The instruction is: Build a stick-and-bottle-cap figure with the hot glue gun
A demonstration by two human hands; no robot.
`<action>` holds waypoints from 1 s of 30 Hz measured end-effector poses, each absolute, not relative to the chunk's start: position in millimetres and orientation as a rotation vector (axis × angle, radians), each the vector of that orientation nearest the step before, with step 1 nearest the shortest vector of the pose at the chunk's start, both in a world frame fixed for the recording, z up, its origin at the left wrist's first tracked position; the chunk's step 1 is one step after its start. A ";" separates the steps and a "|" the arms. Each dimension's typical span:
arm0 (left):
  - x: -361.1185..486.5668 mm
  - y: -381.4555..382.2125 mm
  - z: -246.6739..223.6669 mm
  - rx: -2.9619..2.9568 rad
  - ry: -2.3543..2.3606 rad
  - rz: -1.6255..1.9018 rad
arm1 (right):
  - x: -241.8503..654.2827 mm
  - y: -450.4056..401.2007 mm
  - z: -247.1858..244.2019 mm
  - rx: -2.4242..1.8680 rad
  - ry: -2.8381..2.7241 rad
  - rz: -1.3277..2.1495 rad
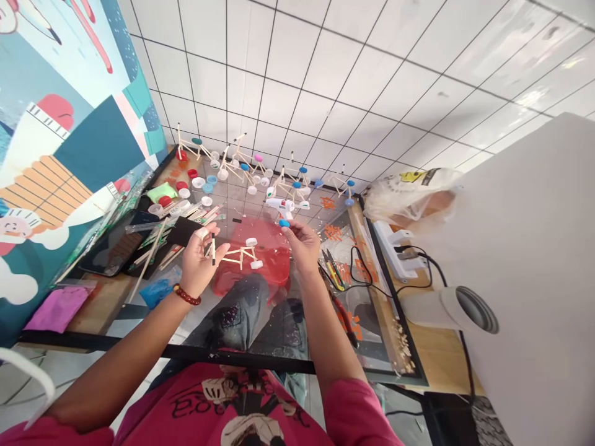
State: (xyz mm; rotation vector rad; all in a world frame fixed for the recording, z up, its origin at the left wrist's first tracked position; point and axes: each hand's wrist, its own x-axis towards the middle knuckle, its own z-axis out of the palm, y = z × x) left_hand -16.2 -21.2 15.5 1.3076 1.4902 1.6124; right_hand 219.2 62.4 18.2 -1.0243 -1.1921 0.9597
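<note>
The glass table [297, 322] runs from a black near edge to a far edge along the tiled wall. A red shape [260, 232] shows through the glass at its middle. A plastic bag [413, 192] lies beyond the far right corner, and a white power strip [395, 251] lies along the right edge. Near the left edge lies a dark phone [114, 244], and a pink packet [58, 308] sits at the near left corner. Finished-looking stick figures [237, 164] with colored caps stand in a row along the far edge. The left hand [199, 257] is closed, fingers and thumb, on a stick frame [242, 254], which has two white caps at its far end and is over the middle of the table. The right hand [304, 246] is well apart from the left, its thumb and fingertips pinched together on a blue cap [284, 223]. Just beyond that cap lies a white glue gun [282, 206]. Yellow-handled cutters [334, 272] lie between the right forearm and the right edge. Loose sticks [153, 251] lie left of the left hand, and loose red, white and blue caps [198, 183] are scattered toward the far left corner.
</note>
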 end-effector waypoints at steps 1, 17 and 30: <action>-16.5 -21.7 15.7 1.245 1.472 1.583 | 219.2 58.6 19.5 -1.024 -1.188 0.976; -6.2 18.8 48.7 1.686 1.160 1.059 | 217.7 4.9 40.0 -1.015 -1.454 0.890; -4.8 22.2 38.5 1.928 1.153 1.023 | 207.1 8.8 41.5 -0.954 -1.784 0.614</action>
